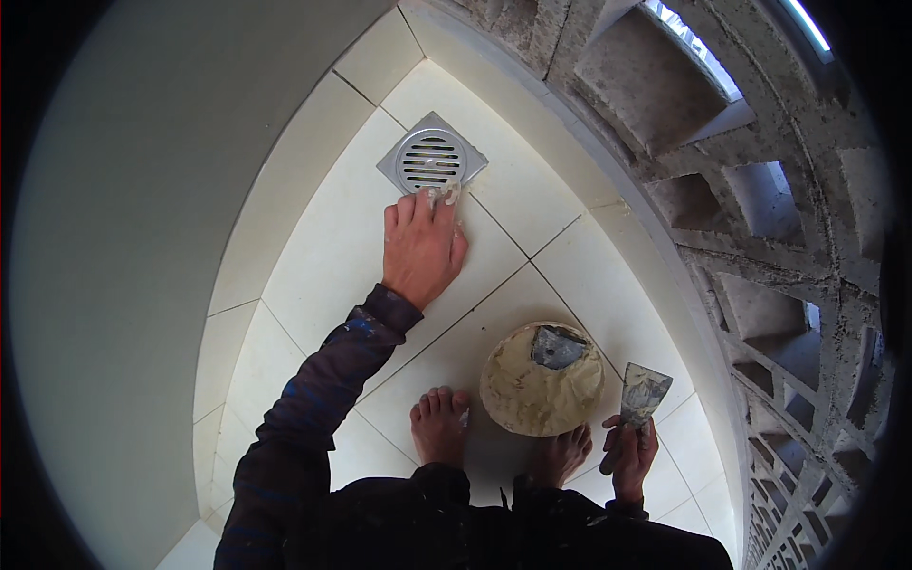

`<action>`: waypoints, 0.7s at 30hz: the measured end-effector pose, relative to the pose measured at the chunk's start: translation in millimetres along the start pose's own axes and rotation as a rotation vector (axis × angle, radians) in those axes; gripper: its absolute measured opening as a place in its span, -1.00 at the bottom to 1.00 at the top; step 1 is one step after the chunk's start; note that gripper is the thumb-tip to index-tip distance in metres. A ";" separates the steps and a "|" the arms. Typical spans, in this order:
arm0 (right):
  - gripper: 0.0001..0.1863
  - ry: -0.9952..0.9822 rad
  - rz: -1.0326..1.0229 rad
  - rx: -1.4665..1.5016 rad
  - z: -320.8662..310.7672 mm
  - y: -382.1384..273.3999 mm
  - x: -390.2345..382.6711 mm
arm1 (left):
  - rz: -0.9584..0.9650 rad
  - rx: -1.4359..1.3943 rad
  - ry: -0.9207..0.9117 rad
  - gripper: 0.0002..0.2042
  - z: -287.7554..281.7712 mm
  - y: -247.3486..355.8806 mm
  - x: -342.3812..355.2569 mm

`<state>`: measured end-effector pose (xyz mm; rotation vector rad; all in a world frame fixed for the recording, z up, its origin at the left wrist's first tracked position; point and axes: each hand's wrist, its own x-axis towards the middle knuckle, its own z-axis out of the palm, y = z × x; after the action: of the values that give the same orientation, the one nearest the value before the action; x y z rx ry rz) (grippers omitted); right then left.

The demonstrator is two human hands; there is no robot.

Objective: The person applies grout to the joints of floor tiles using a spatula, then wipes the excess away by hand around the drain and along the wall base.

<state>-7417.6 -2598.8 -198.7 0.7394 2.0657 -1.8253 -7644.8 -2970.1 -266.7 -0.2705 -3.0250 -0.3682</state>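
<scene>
My left hand (423, 242) reaches forward with fingers extended, beige paste on its fingertips, its index finger at the lower edge of the square metal floor drain (429, 152). My right hand (629, 456), low at the right, grips a putty knife (648, 388) with a smeared, flat blade held upward. Between my feet and a little ahead of them is a round container (513, 389) of beige paste, with a grey blade-like piece (556, 347) lying in it at the top.
My bare feet (439, 427) stand on cream square tiles (494, 233). A plain wall (123, 266) with tiled skirting rises on the left. On the right, a rough concrete breeze-block screen (807, 256) with openings runs above a low ledge, curving in the lens.
</scene>
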 end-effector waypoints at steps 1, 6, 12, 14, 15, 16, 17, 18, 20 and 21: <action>-0.75 -0.002 0.000 0.001 0.9 0.1 1.3 | -0.001 0.002 0.000 -0.54 1.4 3.9 4.1; -0.74 0.000 -0.002 0.010 1.7 6.6 6.9 | 0.078 0.104 0.034 -0.48 26.6 17.6 30.7; -0.75 0.011 0.041 0.036 6.5 4.5 13.4 | 0.043 0.182 -0.001 -0.55 32.0 16.6 35.3; -0.75 0.012 0.033 0.033 2.4 3.4 11.5 | 0.057 0.169 -0.026 -0.57 28.3 17.9 30.8; -0.75 0.010 0.026 0.031 0.9 3.2 10.4 | 0.068 0.160 -0.053 -0.60 26.1 18.2 27.4; -0.75 0.007 0.025 0.032 1.2 3.7 10.5 | 0.067 0.163 -0.052 -0.60 24.0 16.7 23.0; -0.75 -0.001 0.017 0.032 1.6 4.2 10.7 | 0.082 0.171 -0.051 -0.61 21.9 15.3 18.3; -0.75 -0.008 0.008 0.031 2.0 4.6 10.6 | 0.097 0.180 -0.049 -0.63 19.0 14.2 13.5; -0.75 -0.009 0.000 0.032 3.7 5.0 8.2 | 0.090 0.187 -0.070 -0.63 10.6 13.5 3.3; -0.75 -0.008 -0.008 0.032 4.2 4.9 6.6 | 0.083 0.191 -0.091 -0.63 6.2 13.1 -2.4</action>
<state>-7420.9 -2601.4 -207.0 0.7312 2.0419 -1.8670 -7640.4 -2956.5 -269.9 -0.4074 -3.0956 -0.0608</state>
